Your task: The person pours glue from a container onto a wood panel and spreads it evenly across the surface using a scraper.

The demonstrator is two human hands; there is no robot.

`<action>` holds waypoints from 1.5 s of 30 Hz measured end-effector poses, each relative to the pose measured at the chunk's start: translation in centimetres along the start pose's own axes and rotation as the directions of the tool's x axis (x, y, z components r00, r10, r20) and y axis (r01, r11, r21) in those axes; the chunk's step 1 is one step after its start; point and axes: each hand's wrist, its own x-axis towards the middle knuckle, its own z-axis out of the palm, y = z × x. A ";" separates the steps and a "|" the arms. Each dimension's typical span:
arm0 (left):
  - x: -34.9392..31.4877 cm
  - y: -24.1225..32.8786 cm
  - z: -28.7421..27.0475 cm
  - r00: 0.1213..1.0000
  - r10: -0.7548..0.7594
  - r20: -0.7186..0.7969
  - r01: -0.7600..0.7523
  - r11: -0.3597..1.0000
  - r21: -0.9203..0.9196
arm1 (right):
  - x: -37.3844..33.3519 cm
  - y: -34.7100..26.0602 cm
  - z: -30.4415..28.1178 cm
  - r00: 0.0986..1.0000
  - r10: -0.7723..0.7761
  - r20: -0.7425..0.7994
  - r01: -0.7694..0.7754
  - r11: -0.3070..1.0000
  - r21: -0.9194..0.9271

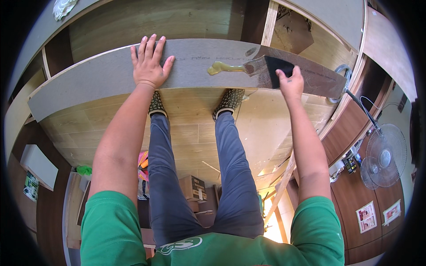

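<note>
A long grey board [102,73] lies crosswise in front of me, with faint markings on its face. My left hand [150,66] rests flat on it, left of the middle, with the fingers spread. In my right hand [290,83] is a black flat spreader [274,66], pinched between thumb and fingers, its edge against the board. Left of the spreader runs a thick streak of yellowish glue [224,67]. To the right, the board's surface looks darker, wet and shiny.
Beyond the board is a wooden frame [269,24] with open bays. My feet stand on pale plank flooring [186,133]. A fan [385,155] is at the right, near a cable. Below are a cardboard box [193,188] and, at the left, a white box [41,165].
</note>
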 end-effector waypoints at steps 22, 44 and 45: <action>0.0 0.0 -0.1 0.997 -0.031 0.068 0.027 0.998 0.059 | 1.6 -4.9 -2.2 0.642 -0.722 0.259 0.753 0.657 -0.036; -0.2 -0.2 -0.1 1.000 -0.015 0.011 0.015 1.000 -0.004 | 8.7 -10.7 -6.0 0.691 -0.723 0.020 0.722 0.691 0.035; -0.1 -0.1 -0.1 1.000 -0.015 0.020 0.016 1.000 -0.002 | 7.9 -10.9 -6.4 0.678 -0.735 0.020 0.733 0.678 0.057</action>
